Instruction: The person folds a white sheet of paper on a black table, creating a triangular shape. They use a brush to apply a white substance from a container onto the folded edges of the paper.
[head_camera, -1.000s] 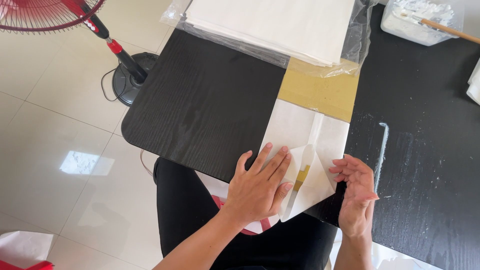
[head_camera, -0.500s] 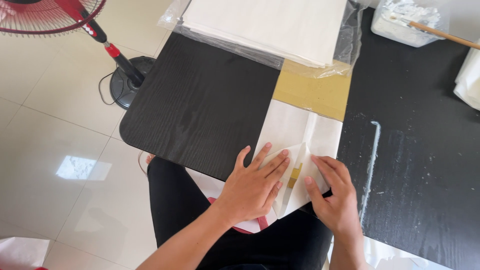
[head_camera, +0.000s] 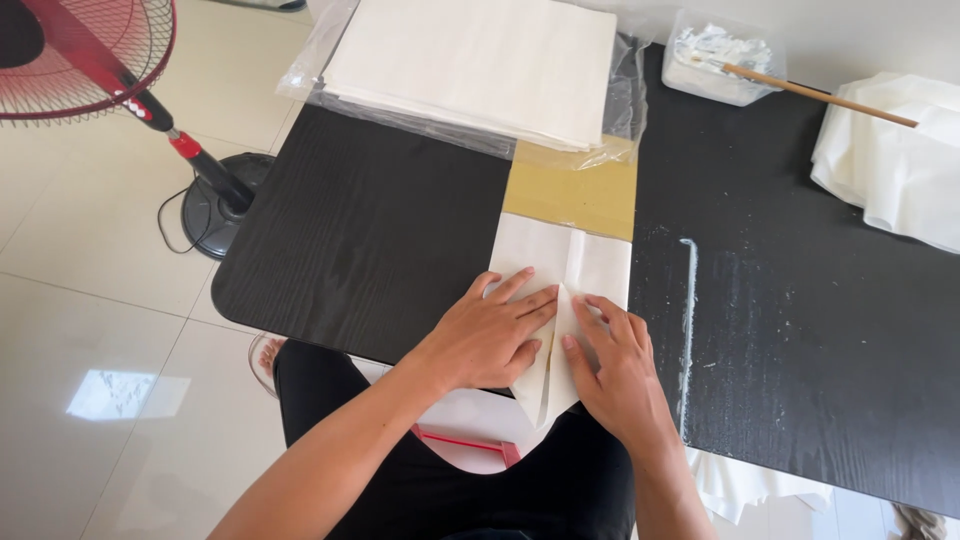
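Note:
A sheet of white paper (head_camera: 560, 262) lies over a brown cardboard strip (head_camera: 570, 195) at the near edge of the black table (head_camera: 380, 230), folded along its middle. My left hand (head_camera: 490, 335) lies flat on the left flap, fingers spread. My right hand (head_camera: 615, 365) presses the right flap down beside the centre fold. The two hands almost touch at the crease. The paper's near end hangs over the table edge above my lap.
A stack of white sheets in clear plastic (head_camera: 480, 60) sits at the back. A plastic tub of white paste with a wooden stick (head_camera: 725, 65) stands at the back right, folded white papers (head_camera: 895, 160) at far right. A white paste smear (head_camera: 688, 300) streaks the table. A red fan (head_camera: 90, 60) stands on the floor, left.
My right hand has moved left from beside the sheet onto its right flap, pressing it flat against the centre fold. My left hand has stayed on the left flap.

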